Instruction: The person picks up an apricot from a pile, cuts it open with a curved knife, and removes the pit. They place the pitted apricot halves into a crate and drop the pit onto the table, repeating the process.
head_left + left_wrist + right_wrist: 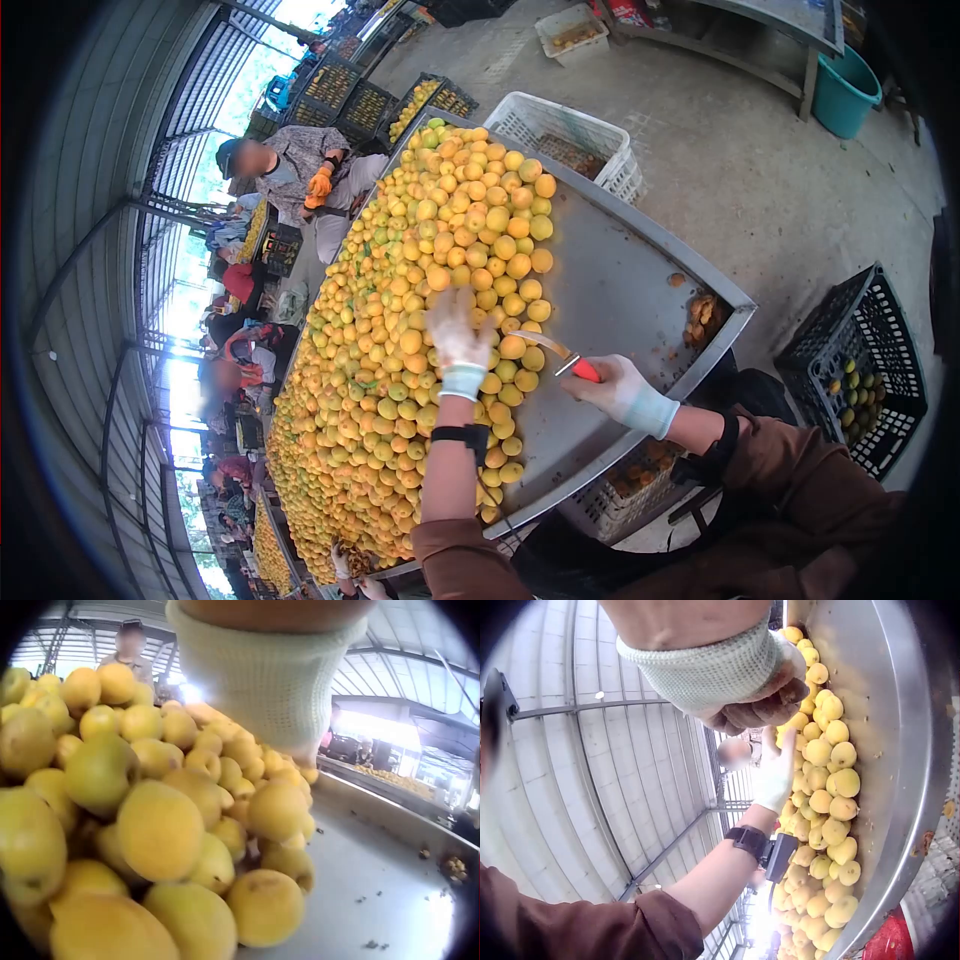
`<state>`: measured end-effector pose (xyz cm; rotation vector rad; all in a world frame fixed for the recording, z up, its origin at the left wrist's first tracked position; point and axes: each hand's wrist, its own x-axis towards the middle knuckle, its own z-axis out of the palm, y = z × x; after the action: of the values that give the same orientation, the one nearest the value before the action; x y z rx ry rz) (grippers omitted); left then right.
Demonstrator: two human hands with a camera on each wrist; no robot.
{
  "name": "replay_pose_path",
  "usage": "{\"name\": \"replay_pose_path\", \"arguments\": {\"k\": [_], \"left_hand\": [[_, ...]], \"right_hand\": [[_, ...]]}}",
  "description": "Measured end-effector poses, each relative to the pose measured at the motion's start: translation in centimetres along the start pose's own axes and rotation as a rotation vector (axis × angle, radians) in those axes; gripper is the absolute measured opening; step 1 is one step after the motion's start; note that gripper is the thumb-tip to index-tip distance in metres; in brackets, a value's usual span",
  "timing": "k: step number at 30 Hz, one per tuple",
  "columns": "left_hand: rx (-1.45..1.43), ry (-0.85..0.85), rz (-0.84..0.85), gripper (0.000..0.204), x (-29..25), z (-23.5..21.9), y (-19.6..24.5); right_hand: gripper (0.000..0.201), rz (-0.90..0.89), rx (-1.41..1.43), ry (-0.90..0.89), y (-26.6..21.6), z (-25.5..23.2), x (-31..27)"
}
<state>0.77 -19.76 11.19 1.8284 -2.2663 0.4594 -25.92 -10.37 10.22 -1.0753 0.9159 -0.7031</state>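
Observation:
In the head view my left hand (460, 338), in a white glove, rests on the pile of yellow-orange fruit (400, 300) with its fingers spread. My right hand (622, 390), gloved too, grips the red handle (586, 371) of a tool whose curved blade (541, 341) points at the fruit beside my left hand. The left wrist view has the left glove's cuff (259, 682) above the fruit (160, 829); its fingers are hidden. Curled fingers of the right hand (735, 686) show in the right wrist view, with the left hand (775, 771) beyond; the tool is not visible there.
The metal table (590, 290) has a raised rim and brown scraps (703, 318) in its corner. Around it stand a white crate (610, 140), a black crate (860, 370) and a teal bucket (845, 95). A person (300, 170) with orange gloves is across the pile.

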Motion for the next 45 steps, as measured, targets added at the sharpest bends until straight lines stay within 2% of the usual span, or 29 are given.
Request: {"name": "replay_pose_path", "arguments": {"k": [1, 3, 4, 6, 8, 12, 14, 15, 18, 19, 21, 22, 24, 27, 29, 30, 32, 33, 35, 37, 38, 41, 43, 44, 45], "left_hand": [[-0.005, 0.0, 0.003, 0.057, -0.5, 1.0, 1.2], [-0.013, -0.229, 0.256, 0.054, -1.3, 2.6, 2.9], [-0.019, -0.229, 0.26, 0.054, -1.6, 3.0, 2.9], [0.017, -0.362, 0.274, 0.046, -2.2, 3.4, 2.2], [0.093, -0.322, 0.29, 0.043, -2.0, 3.1, 0.5], [0.235, -0.257, 0.239, 0.034, -0.5, 0.6, -2.4], [0.155, 0.02, 0.04, 0.032, 0.3, -0.2, -3.1], [0.159, 0.013, 0.039, 0.032, 0.8, 0.0, -2.9], [-0.025, 0.18, -0.013, 0.027, 3.2, 1.2, -1.1], [-0.025, 0.179, -0.011, 0.027, 4.0, 1.9, -0.4], [-0.07, 0.013, -0.075, 0.028, 5.4, 3.3, 0.9], [-0.032, -0.003, -0.013, 0.033, 5.9, 3.9, 1.4], [0.05, -0.043, -0.044, 0.034, 6.4, 5.1, 2.7], [0.167, -0.086, -0.085, 0.041, 6.8, 5.9, 3.8], [0.11, 0.028, 0.006, 0.044, 6.5, 6.8, 3.5], [0.109, 0.032, 0.003, 0.044, 6.2, 7.3, 3.3], [-0.064, -0.125, 0.148, 0.047, 6.0, 8.3, 3.0], [-0.067, -0.117, 0.147, 0.047, 6.1, 8.1, 3.7], [-0.007, -0.156, 0.096, 0.05, 5.7, 7.9, 5.6], [-0.002, -0.139, 0.073, 0.052, 5.7, 8.7, 6.6], [0.026, -0.185, 0.018, 0.052, 5.8, 9.0, 7.2], [0.032, -0.226, -0.071, 0.052, 5.9, 9.0, 8.1], [-0.368, 0.088, -0.229, 0.051, 5.0, 7.8, 7.7], [-0.624, 0.074, -0.387, 0.049, 4.1, 6.0, 7.7], [-0.858, 0.247, -0.422, 0.049, 2.3, 8.0, 6.2]], "right_hand": [[0.036, -0.029, 0.055, 0.003, -0.1, 0.2, -0.2], [0.036, -0.062, 0.101, 0.017, -0.6, -0.2, -0.4], [0.036, -0.046, 0.096, 0.014, -0.9, -0.4, -0.5], [0.036, -0.023, 0.097, 0.014, -1.1, -0.8, -0.7], [0.029, -0.025, 0.085, 0.035, -1.0, -1.2, -0.7], [0.035, -0.073, 0.128, 0.028, 0.0, -2.1, -0.3], [0.035, -0.074, 0.08, 0.046, -0.1, -2.2, -0.3], [0.035, -0.069, 0.086, 0.042, 0.0, -2.2, -0.3], [0.037, -0.083, 0.105, 0.046, 0.1, -2.3, -0.3], [0.038, -0.103, 0.129, 0.069, -0.2, -2.3, -0.5], [0.039, -0.122, 0.153, 0.094, -0.8, -2.6, -0.7], [0.039, -0.089, 0.141, 0.102, -1.2, -2.9, -0.7], [0.04, -0.046, 0.126, 0.116, -1.0, -3.1, -0.7], [0.04, -0.128, 0.168, 0.152, -0.6, -3.3, -0.3], [0.04, -0.101, 0.092, 0.155, -1.5, -3.7, -0.8], [0.04, -0.103, 0.088, 0.154, -1.4, -3.7, -0.8], [0.04, -0.101, 0.114, 0.166, -1.2, -3.7, -0.8], [0.04, -0.106, 0.106, 0.167, -1.3, -3.9, -0.8], [0.029, -0.088, 0.127, 0.168, -1.5, -3.9, -0.8], [0.034, -0.104, 0.115, 0.169, -1.3, -3.8, -0.8], [0.039, -0.118, 0.115, 0.175, -1.2, -3.7, -0.8], [0.032, -0.084, 0.037, 0.175, -0.9, -4.0, -0.6], [0.028, -0.149, 0.132, 0.188, 0.1, -3.7, -0.5], [0.025, -0.219, 0.242, 0.191, 0.3, -3.2, -0.2], [0.02, -0.227, 0.239, 0.213, 0.1, -2.8, -0.2]]}}
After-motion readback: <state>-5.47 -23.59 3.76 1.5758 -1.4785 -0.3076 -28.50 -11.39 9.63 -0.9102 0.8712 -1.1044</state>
